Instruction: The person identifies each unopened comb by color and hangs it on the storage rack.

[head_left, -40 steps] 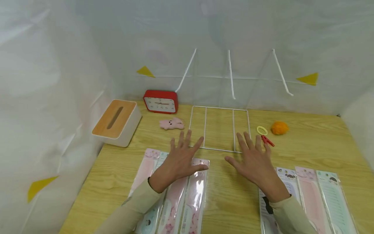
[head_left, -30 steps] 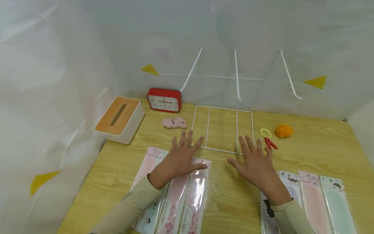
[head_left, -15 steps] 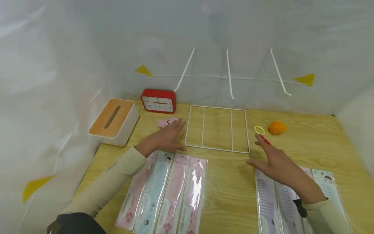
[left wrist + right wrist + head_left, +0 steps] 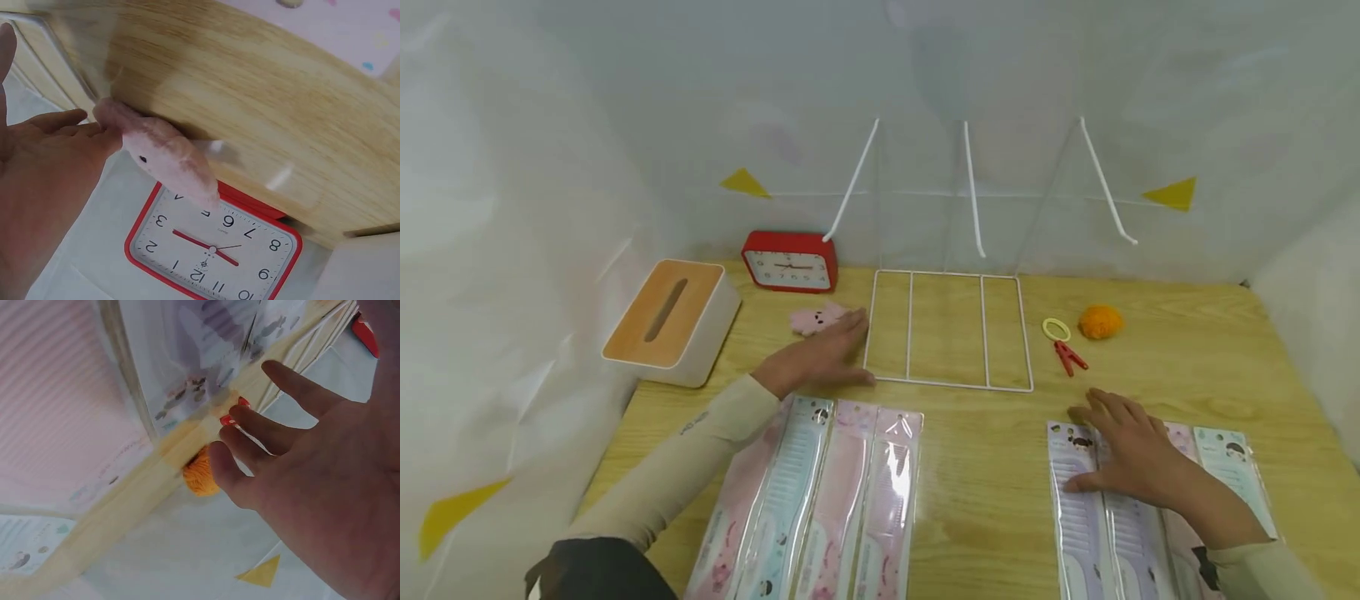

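Note:
My left hand (image 4: 820, 350) is at the left side of a white wire frame (image 4: 947, 384), fingers extended. In the left wrist view its fingertips are right at one end of a pink plush animal (image 4: 172, 159), whose far end the hand partly covers in the head view. My right hand (image 4: 1138, 454) is spread over packaged combs at the right, palm down, overlapping a purple comb (image 4: 1078, 508) and its neighbours. In the right wrist view its fingers are apart with nothing between them. Several more packaged combs lie below the left hand, among them a blue one (image 4: 793, 475).
A red alarm clock (image 4: 790, 262) and a tissue box (image 4: 692, 304) with a wooden lid stand at the back left. Three white hooks, the middle one (image 4: 972, 187) included, jut over the frame. Right of it lie a red clip (image 4: 1063, 353), a yellow ring (image 4: 1057, 338) and an orange yarn ball (image 4: 1101, 322).
From the frame's front edge, the left hand has shifted left to the plush and turned on its side. The right hand has moved right and back toward me, over the combs.

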`<state>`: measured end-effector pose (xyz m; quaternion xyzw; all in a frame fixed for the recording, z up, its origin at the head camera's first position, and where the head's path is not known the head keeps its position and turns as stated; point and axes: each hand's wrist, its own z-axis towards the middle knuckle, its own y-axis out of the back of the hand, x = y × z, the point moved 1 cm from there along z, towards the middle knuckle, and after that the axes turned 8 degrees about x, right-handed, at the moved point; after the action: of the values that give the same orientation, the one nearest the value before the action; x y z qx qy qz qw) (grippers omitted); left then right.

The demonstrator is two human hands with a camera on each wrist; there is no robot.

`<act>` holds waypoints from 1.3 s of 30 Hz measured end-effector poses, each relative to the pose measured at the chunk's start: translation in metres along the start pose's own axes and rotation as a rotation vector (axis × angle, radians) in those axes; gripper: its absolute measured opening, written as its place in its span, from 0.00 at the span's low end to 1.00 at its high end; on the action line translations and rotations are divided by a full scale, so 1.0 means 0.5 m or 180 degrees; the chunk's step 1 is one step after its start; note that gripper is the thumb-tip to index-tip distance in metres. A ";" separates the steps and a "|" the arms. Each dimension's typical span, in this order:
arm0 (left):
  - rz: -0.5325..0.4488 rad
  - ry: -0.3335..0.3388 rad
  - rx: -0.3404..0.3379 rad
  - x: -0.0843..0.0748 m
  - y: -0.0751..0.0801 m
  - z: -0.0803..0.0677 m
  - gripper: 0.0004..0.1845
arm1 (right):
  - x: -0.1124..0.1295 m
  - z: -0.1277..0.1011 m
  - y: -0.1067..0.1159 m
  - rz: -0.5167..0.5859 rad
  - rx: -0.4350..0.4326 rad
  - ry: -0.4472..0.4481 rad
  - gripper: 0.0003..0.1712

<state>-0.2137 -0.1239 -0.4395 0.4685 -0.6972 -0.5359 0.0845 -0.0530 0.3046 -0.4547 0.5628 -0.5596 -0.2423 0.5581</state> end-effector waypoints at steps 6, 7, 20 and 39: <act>0.0189 0.0074 0.0040 -0.002 0.005 0.008 0.55 | 0.006 0.007 0.005 -0.0004 0.0000 -0.0055 0.54; 0.0210 0.0078 0.0042 -0.004 0.006 0.009 0.54 | 0.007 0.009 0.006 -0.0004 0.0009 -0.0082 0.54; 0.0382 -0.0042 -0.0018 -0.016 0.005 0.014 0.51 | 0.007 0.019 0.015 0.0074 -0.0043 -0.0229 0.42; 0.0610 0.0183 0.0145 -0.029 0.009 0.030 0.50 | 0.093 -0.014 0.190 0.2113 -0.0850 0.0285 0.19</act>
<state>-0.2174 -0.1034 -0.4365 0.4166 -0.7482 -0.4957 0.1447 -0.0690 0.2887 -0.3509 0.2826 -0.6503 -0.0939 0.6989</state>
